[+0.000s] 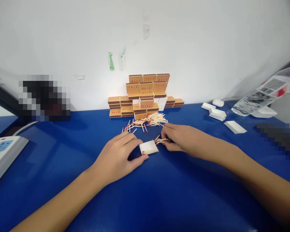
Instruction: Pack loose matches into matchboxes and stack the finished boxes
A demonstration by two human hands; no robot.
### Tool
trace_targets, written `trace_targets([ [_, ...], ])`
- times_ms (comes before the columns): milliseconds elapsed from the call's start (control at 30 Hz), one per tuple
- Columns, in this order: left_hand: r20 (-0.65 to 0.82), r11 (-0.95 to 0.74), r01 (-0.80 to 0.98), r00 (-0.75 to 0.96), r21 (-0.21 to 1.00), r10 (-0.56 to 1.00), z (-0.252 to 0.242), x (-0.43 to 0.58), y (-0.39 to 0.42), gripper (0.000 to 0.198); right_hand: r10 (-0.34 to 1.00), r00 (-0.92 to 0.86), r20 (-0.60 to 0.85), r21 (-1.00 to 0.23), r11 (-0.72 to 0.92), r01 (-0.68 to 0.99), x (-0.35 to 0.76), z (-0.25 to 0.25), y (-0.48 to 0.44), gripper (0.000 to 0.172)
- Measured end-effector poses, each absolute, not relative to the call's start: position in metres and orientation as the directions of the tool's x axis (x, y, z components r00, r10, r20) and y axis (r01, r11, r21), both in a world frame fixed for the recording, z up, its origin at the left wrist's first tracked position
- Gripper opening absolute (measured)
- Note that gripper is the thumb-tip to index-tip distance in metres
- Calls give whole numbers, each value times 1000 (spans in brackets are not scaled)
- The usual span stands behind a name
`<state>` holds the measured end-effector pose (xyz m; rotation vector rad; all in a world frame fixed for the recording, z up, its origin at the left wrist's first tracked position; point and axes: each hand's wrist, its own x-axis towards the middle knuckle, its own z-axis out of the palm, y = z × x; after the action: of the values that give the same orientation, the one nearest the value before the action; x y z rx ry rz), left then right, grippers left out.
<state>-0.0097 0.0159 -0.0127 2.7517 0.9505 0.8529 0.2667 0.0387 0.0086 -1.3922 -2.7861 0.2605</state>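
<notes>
My left hand [124,154] grips a small white matchbox tray [148,146] between thumb and fingers, low over the blue table. A few red-tipped matches lie along the tray's near side. Just to the right, my right hand [174,137] is closed around several matches [161,140], whose red heads point toward the tray. Behind both hands is a loose pile of matches [154,119], spread across the table in front of the stacked matchboxes [146,88].
Several matchboxes stand piled against the white wall [87,48]. White empty trays [217,114] and a clear plastic bottle [253,98] lie at the right. A power strip [7,154] sits at the left edge of the blue table [145,199].
</notes>
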Motion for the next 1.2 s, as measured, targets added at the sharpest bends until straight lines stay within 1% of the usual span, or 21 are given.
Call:
trace_targets([
  [200,472,-797,534,646,283,600,-14,-10,17,21,796,-603,-45,-118,596,795,270,5,40,9],
  [333,476,-801,528,648,282,594,-16,-9,17,22,804,-595,11,-92,593,800,276,5,42,12],
  [500,489,-809,515,648,284,584,-16,-9,15,22,796,-601,72,-94,605,791,276,17,38,10],
  [600,486,-809,518,650,279,584,-17,-8,14,23,768,-628,124,-113,640,760,267,20,29,9],
  [633,482,-809,519,652,278,584,-17,-8,14,24,753,-643,138,-103,656,747,262,19,25,7],
  [700,478,-809,519,656,275,584,-17,-7,14,24,724,-671,164,-35,684,729,251,16,17,4],
  [800,476,-813,518,662,267,579,-16,-5,13,22,692,-701,173,117,692,712,235,9,8,5],
  [867,474,-815,518,668,259,574,-15,-4,12,21,676,-720,158,169,700,694,228,7,6,7],
  [933,473,-820,514,673,253,568,-14,-5,11,19,665,-735,133,150,719,678,227,9,5,10],
  [1067,481,-823,510,673,248,562,-13,-9,11,21,663,-738,126,21,742,670,235,19,4,21],
  [1200,487,-824,511,670,244,560,-13,-11,13,23,666,-736,121,-54,745,665,242,23,3,20],
])
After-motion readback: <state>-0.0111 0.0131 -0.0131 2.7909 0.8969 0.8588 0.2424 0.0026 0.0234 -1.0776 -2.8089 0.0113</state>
